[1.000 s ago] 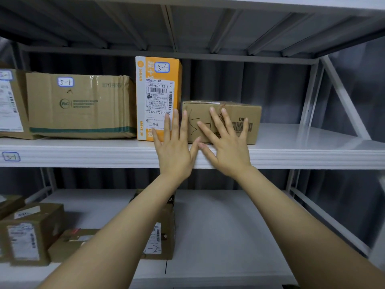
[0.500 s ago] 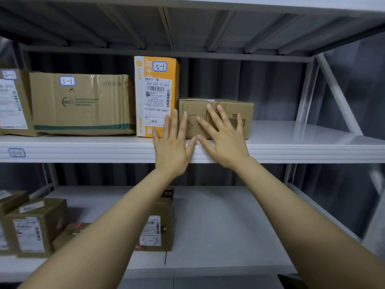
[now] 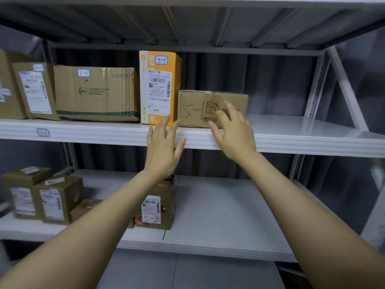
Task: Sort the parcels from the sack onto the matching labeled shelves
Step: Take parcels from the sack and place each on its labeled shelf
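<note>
Cardboard parcel (image 3: 195, 109) shelved — left hand (image 3: 162, 149), right hand (image 3: 233, 134) relaxed.

White upper shelf (image 3: 302, 140), large brown box (image 3: 95, 94), upright orange box (image 3: 159, 86), small carton (image 3: 193, 109), lower shelf (image 3: 229, 215), labelled parcels (image 3: 56, 199)

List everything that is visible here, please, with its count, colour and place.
orange box: one, orange and white, upright on the white upper shelf
small box: one, brown, right of the orange box
large box: one, brown, left of the orange box
far-left boxes: at least two, brown, upper shelf's left end
lower parcels: at least four, brown, white lower shelf, left and middle
left hand: one, open, before the shelf edge below the orange box
right hand: one, open, in front of the small box
</note>
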